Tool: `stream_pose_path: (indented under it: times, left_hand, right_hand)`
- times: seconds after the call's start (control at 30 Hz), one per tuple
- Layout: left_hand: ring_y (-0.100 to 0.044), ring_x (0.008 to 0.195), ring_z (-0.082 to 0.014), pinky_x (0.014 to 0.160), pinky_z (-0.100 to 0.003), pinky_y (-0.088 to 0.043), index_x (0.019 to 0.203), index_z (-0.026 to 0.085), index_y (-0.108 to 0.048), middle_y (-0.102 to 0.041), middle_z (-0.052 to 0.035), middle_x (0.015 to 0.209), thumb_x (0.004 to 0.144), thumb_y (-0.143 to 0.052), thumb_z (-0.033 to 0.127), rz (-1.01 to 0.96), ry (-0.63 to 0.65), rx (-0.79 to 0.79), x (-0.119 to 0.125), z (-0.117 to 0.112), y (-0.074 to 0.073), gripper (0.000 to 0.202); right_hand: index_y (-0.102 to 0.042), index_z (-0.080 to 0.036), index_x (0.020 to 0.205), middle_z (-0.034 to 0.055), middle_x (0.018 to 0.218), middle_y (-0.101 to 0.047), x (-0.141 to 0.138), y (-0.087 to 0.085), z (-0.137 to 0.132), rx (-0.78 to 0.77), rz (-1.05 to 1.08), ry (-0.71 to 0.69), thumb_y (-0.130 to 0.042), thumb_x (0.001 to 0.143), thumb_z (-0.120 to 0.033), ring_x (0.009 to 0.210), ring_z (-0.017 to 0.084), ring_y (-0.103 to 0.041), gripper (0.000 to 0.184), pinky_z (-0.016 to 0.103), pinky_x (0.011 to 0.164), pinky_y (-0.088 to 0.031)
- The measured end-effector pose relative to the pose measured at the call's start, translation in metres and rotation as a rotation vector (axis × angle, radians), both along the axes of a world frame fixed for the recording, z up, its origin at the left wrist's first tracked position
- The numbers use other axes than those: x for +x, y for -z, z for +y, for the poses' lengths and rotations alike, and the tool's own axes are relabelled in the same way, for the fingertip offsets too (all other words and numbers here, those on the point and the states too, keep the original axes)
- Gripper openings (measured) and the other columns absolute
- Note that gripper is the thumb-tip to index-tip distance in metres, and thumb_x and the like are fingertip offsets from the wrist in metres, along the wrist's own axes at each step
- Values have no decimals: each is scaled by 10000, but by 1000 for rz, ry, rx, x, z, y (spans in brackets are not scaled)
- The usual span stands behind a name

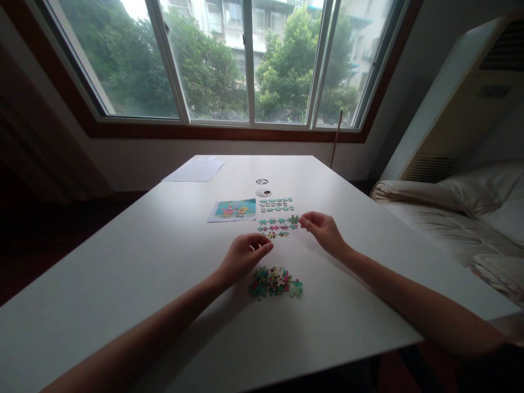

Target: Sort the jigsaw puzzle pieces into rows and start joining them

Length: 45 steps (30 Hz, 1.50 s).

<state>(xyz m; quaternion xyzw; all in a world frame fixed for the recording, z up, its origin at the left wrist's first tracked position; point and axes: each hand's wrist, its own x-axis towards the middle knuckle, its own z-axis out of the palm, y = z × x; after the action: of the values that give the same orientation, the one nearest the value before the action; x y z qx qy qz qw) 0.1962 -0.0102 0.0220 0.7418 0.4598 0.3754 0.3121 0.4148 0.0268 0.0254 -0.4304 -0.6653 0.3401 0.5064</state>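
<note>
1 puzzle piece (294,219) is pinched by the right hand (325,230) beside 6 rows of pieces (272,221). Left hand (242,254): grip cannot be told; 1 heap of pieces (273,283) is seen near it. 1 picture (233,210) is noted left of the rows, 2 discs (262,192) beyond.

Window (250,82) — trees (204,65) outside | pale sofa (462,210) — right | thin stick (336,139) near wall (229,146)

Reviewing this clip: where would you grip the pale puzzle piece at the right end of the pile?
Probably by its near edge, thumb and fingertip pinching, coming from the person's side. The pale puzzle piece is thin and sits at the right end of the pile; its near edge faces the tabletop, while other pieces crowd its far side.
</note>
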Motion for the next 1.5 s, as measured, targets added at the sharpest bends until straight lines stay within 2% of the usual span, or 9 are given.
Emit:
stream_pose_path:
  times: [0.2,0.33,0.4,0.47,0.53,0.73,0.97,1.23,1.5]
  left_hand:
    - [-500,569,-111,517,-206,-388,743,135,-650,-633,-34,673,760,-540,344,7,-2,-6,-1,0,0,237]
    - [-517,581,-118,519,-208,-390,745,136,-654,-633,-34,671,761,-533,341,10,5,-10,-1,1,1,239]
    - [-523,586,-121,522,-211,-393,743,135,-655,-634,-35,671,762,-529,340,11,6,-12,-1,1,1,242]
    - [-524,586,-122,522,-212,-393,739,135,-654,-633,-35,667,763,-527,339,11,6,-11,-1,1,0,242]
    - [-524,588,-122,520,-212,-392,739,135,-652,-631,-34,667,764,-525,336,11,5,-10,-2,1,0,239]
    - [-536,612,-131,540,-221,-400,743,137,-651,-638,-37,688,761,-528,335,23,-10,-20,-4,2,1,233]
    - [-534,612,-126,542,-219,-398,743,141,-649,-635,-30,685,767,-519,337,26,-7,-11,-4,2,1,237]
    - [-536,621,-129,552,-221,-406,743,140,-644,-634,-32,693,768,-520,330,23,-2,-7,-4,2,0,229]
    - [-543,616,-132,540,-222,-405,749,144,-653,-639,-35,689,763,-521,337,20,-9,-8,-4,2,1,233]
  right_hand:
    - [-625,-132,755,31,671,-608,6,-3,5,48,-87,-8,-558,733,-427,604,115,-510,303,236,567,-391]
    - [-637,-139,790,35,692,-627,19,-7,33,80,-318,48,-531,744,-428,623,123,-522,311,233,571,-382]
    - [-646,-145,807,33,711,-638,27,-8,57,27,-452,103,-519,746,-414,632,121,-531,304,226,580,-377]
    - [-656,-149,794,27,725,-645,33,-6,81,-90,-563,193,-524,735,-385,646,117,-537,276,214,596,-372]
    - [-662,-128,747,42,700,-643,36,-3,103,-170,-601,248,-529,725,-368,633,120,-535,275,213,581,-365]
    - [-670,-89,733,52,626,-624,27,9,143,-347,-628,241,-562,701,-337,481,82,-483,273,205,493,-350]
    - [-667,-81,710,35,553,-592,10,3,150,-439,-655,205,-612,672,-284,447,65,-468,214,191,467,-345]
    - [-618,-89,569,2,403,-498,11,-7,154,-537,-679,157,-650,629,-270,356,63,-407,193,211,405,-327]
    - [-600,-98,533,13,418,-509,17,-10,153,-519,-679,119,-654,636,-295,372,67,-408,229,218,404,-316]
